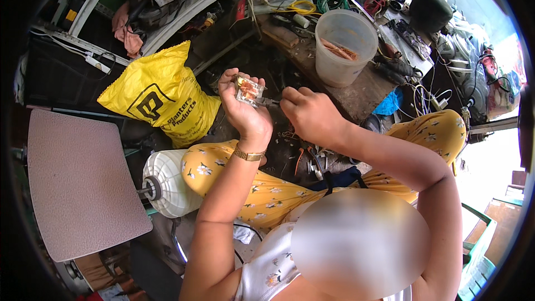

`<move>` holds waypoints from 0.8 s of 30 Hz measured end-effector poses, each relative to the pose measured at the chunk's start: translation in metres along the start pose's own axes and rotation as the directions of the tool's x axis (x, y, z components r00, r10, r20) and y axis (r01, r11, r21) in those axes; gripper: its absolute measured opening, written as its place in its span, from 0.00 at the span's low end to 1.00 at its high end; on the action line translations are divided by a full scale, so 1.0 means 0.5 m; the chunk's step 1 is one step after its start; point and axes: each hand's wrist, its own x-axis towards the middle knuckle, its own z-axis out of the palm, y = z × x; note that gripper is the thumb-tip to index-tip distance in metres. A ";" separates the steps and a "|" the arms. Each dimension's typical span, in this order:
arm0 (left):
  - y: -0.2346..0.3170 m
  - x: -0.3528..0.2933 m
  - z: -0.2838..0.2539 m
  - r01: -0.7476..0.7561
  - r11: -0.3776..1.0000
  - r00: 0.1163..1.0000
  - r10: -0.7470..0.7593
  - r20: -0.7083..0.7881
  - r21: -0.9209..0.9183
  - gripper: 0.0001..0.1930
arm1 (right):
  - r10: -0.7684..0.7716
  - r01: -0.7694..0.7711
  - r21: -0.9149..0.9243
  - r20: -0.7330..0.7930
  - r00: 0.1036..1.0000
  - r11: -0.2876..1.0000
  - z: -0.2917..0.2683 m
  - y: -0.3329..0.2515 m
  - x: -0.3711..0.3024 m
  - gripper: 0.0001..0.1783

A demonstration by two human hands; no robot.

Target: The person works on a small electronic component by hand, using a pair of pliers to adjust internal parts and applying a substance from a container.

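My left hand, palm turned up, grips a small boxy part with a clear or silvery casing and copper-coloured pieces inside. Its fingers curl round the far side of the part. My right hand is closed round a slim metal tool, whose grey tip meets the part's right edge. The fist hides the tool's handle, so its kind does not show. Both hands are held up over my lap, in front of the wooden bench.
On the wooden bench stands a translucent bucket with copper-coloured pieces inside. Wires and tools crowd behind it. A yellow sack stands left of my hands, beyond a white plastic container. A brown padded seat lies farther left.
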 end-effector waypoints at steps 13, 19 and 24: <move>-0.025 0.011 -0.021 0.133 0.990 0.990 -0.135 -0.042 -0.052 0.10 | 0.234 -0.237 0.295 0.046 0.971 0.926 0.030 0.008 -0.014 0.08; -0.042 0.007 -0.007 0.284 0.941 0.950 -0.302 -0.076 -0.185 0.11 | 0.479 -0.436 0.755 0.185 0.858 0.490 0.050 -0.011 0.009 0.04; -0.044 0.033 -0.044 0.438 0.858 0.879 -0.471 -0.072 -0.268 0.12 | 0.268 -0.328 0.453 0.192 0.944 0.829 -0.022 0.052 -0.032 0.13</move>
